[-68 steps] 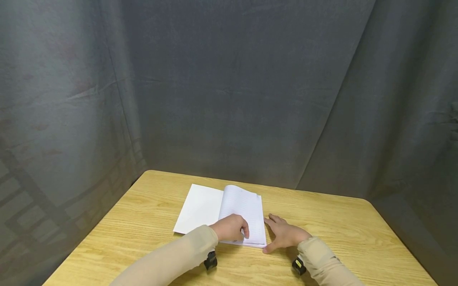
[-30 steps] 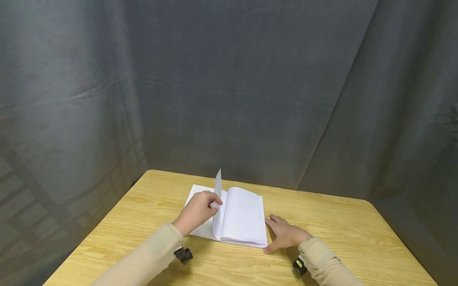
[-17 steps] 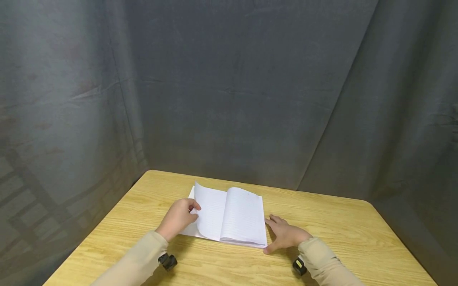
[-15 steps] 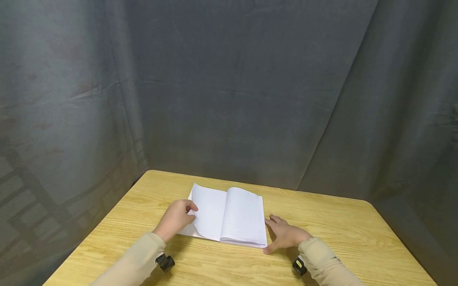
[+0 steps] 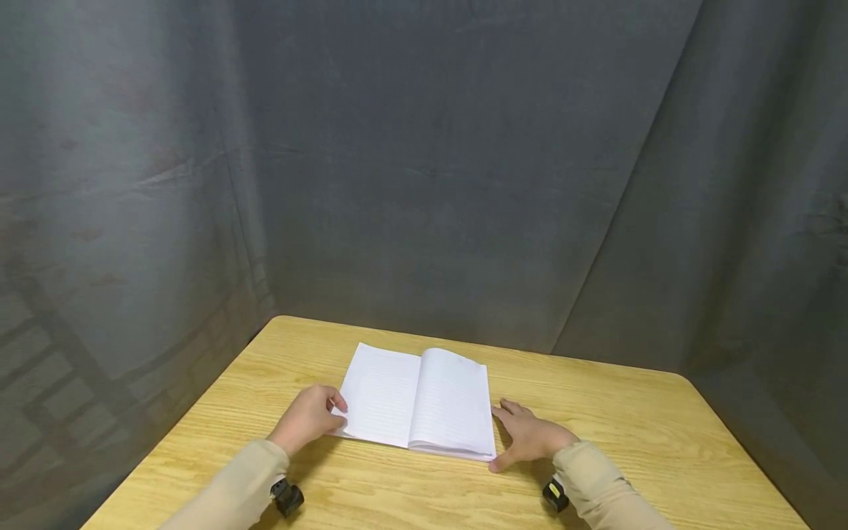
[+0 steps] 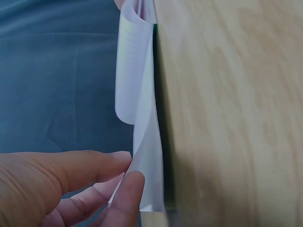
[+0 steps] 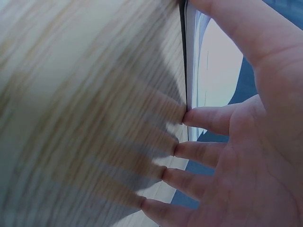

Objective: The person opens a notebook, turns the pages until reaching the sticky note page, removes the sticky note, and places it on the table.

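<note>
An open notebook (image 5: 452, 406) with white lined pages lies on the wooden table. Its right-hand stack bulges near the spine, and a turned page (image 5: 383, 390) lies over the left side. At the left edge, my left hand (image 5: 308, 418) pinches that page near its lower corner. The left wrist view shows the page (image 6: 149, 170) slightly lifted between thumb and fingers. My right hand (image 5: 531, 434) is spread at the notebook's right edge, thumb by the lower right corner. In the right wrist view, the right fingertips (image 7: 194, 116) rest on the table beside the notebook (image 7: 215, 66).
The wooden table (image 5: 616, 412) extends around the notebook on all sides. Grey curtains (image 5: 424, 177) hang behind the table and to both sides. A small black camera is strapped at each wrist.
My left hand has drawn a page from the right stack over to the left, lowering it onto the left side and moving toward the near left corner. My right hand has stayed in place.
</note>
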`<state>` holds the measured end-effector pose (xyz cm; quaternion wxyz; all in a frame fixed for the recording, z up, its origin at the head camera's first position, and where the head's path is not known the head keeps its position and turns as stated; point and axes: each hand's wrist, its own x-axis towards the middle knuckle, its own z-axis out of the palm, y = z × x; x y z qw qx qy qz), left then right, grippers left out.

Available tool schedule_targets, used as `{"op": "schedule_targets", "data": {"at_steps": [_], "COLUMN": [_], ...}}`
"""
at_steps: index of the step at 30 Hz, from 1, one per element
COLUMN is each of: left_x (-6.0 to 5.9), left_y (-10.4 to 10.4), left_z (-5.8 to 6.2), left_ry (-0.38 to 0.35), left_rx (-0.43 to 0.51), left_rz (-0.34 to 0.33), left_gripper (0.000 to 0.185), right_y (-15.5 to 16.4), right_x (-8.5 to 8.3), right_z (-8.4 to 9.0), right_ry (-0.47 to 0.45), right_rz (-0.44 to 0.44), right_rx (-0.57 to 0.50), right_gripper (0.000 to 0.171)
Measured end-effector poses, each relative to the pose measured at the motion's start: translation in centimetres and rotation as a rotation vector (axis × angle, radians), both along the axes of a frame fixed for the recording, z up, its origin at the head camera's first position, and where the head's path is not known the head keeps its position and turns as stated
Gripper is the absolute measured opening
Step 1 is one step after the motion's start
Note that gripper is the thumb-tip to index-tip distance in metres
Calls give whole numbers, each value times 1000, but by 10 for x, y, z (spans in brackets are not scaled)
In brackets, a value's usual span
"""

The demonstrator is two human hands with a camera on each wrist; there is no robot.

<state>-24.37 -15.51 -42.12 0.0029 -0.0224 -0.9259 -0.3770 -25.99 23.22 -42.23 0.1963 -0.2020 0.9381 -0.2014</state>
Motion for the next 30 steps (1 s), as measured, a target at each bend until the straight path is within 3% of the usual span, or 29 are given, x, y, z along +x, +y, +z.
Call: {"op": "schedule_targets", "data": {"at_steps": [18, 30], "left_x": [-2, -2], "left_y": [-3, -3], "left_z": [-15, -10], "left_ry": [-65, -51], "left_rx": [1, -38], "left_rz": [-25, -39], "left_gripper": [19, 22], "right_y": [1, 1], "right_x": [1, 0], "right_z": [2, 1], "right_ry": [-12, -7], "right_rz": [7, 0], "right_rx": [-3, 1], "right_gripper": [109, 110]}}
